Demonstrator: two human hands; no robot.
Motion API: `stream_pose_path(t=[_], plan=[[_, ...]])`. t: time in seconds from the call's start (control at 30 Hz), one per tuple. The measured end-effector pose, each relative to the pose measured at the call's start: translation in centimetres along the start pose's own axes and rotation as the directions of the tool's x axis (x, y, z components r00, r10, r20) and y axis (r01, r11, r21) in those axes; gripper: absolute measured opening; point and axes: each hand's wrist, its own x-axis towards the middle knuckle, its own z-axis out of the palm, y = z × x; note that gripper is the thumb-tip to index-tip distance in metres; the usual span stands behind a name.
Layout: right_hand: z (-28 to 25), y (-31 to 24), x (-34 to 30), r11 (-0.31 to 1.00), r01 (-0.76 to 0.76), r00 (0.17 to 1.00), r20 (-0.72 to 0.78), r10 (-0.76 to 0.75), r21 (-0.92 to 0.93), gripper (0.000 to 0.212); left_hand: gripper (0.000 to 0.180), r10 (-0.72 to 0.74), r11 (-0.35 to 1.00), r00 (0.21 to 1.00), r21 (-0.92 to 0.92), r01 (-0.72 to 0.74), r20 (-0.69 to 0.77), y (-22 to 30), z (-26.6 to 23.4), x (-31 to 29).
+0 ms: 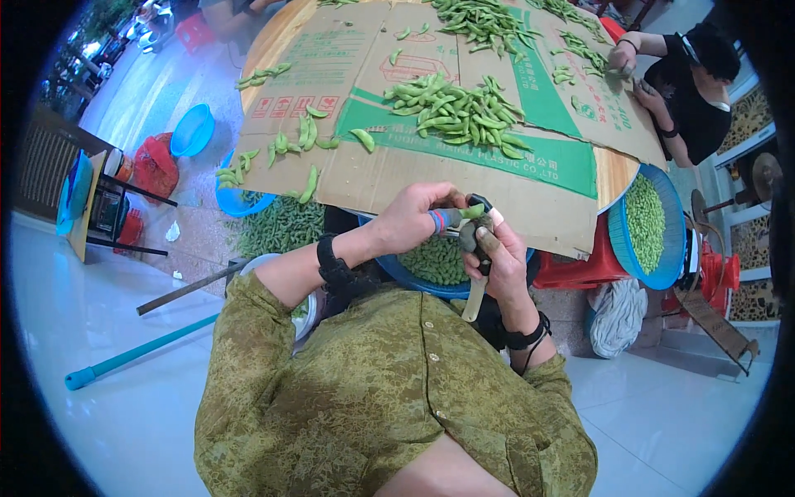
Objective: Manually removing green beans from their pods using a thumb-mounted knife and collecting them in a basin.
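Over the near edge of the cardboard-covered table, my two hands are close together. My left hand (414,217), a coloured band round one finger, pinches a green bean pod (473,212). My right hand (506,258) is closed around a small hand tool with dark parts and a pale handle (475,300); the pod's end meets its dark top. Fingers partly hide the tool's working part. Below my hands is a blue basin of shelled green beans (435,258). A heap of pods (460,112) lies ahead on the cardboard (389,178).
Across to the right, another person (691,91) works with pods. A blue basin of shelled beans (644,224) tilts by a red stool (580,253). Many pods (286,228) lie on the floor at left, near a teal pole (145,352) and a blue bowl (193,130).
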Motion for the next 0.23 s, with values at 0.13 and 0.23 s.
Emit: stream_pose_path(t=[0.13, 0.23], plan=[[0.28, -0.06, -0.15, 1.0, 0.009, 1.0, -0.025, -0.009, 0.007, 0.041, 0.019, 0.088, 0.988, 0.995, 0.135, -0.08, -0.05, -0.7, -0.26, -0.19], [-0.34, 0.29, 0.02, 1.0, -0.003, 1.0, -0.014, 0.003, -0.004, 0.043, 0.023, 0.264, 0.885, 0.963, 0.408, -0.223, -0.048, -0.39, -0.42, -0.35]])
